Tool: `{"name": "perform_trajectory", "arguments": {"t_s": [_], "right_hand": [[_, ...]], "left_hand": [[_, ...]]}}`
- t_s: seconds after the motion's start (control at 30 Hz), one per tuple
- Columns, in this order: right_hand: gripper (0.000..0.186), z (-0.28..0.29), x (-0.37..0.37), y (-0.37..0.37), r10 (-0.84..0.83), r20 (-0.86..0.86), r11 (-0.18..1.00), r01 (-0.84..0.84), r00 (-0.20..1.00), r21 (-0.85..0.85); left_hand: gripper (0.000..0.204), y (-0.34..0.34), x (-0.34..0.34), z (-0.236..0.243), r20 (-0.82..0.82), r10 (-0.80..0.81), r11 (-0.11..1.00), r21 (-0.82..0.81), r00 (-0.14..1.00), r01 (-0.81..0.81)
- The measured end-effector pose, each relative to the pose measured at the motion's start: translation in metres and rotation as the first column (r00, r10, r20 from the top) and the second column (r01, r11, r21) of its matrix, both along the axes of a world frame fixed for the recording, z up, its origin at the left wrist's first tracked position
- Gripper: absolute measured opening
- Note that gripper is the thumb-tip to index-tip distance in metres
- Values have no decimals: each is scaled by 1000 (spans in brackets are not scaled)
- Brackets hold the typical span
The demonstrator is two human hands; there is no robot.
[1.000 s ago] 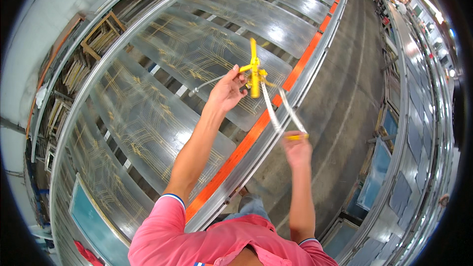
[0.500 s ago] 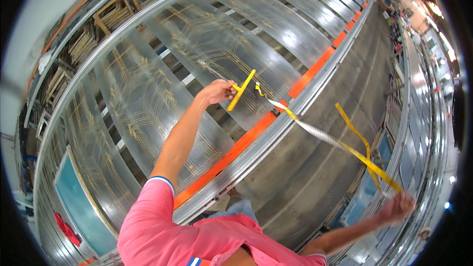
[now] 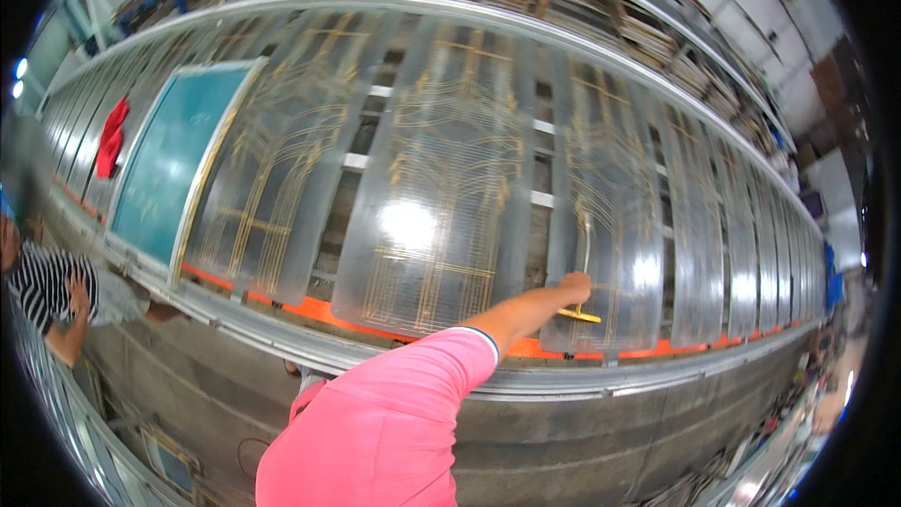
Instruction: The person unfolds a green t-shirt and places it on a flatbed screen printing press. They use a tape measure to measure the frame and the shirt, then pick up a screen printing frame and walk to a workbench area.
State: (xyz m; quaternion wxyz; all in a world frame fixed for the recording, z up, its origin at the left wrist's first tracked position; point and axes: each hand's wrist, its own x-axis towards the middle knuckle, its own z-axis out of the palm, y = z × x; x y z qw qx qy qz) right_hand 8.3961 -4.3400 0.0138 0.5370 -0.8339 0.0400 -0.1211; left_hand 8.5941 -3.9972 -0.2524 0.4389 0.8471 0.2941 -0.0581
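My left hand is closed around a T-shaped tool. Its yellow crossbar shows on the near side of my fist, and a thin pale handle sticks out on the far side. The tool is over the near part of a clear sheet with gold line patterns, right of the middle; whether it touches the sheet I cannot tell. My left arm reaches out to the right in a pink sleeve. My right hand is out of view.
More patterned sheets lie side by side along a metal-railed table with an orange near strip. A teal framed screen and a red cloth lie to the left. A person in a striped shirt is at the far left.
The view has swung left, bringing the person and more of the teal screen in. My right hand and the long yellow-and-white strip it held have left view. My left hand keeps the tool.
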Motion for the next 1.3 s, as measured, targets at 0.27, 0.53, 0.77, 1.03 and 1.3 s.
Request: {"name": "perform_trajectory", "arguments": {"t_s": [0.27, 0.53, 0.77, 1.03, 1.3], "right_hand": [[16, 11, -6, 164, 745, -340, 592, -803, 574, -60], [17, 113, -58, 266, 892, -452, -76, -982, 12, -174], [15, 233, -199, 362, 897, -290, -439, -596, -334, -673], [15, 139, -215, 514, 970, 244, 197, -538, -17, -820], [24, 127, -173, 544, 959, 137, 227, -963, 247, 146]], "left_hand": [[20, 6, -105, 63, 742, 8, 889, -312, 670, 335], [62, 43, -387, 355, 917, -389, 918, 380, -84, -111], [16, 115, -607, 349, 906, -73, 965, 170, 416, -200], [22, 81, -905, 370, 888, 424, 690, -188, 180, -699], [22, 34, -1039, 274, 441, 826, 525, -378, 351, -762]]}}
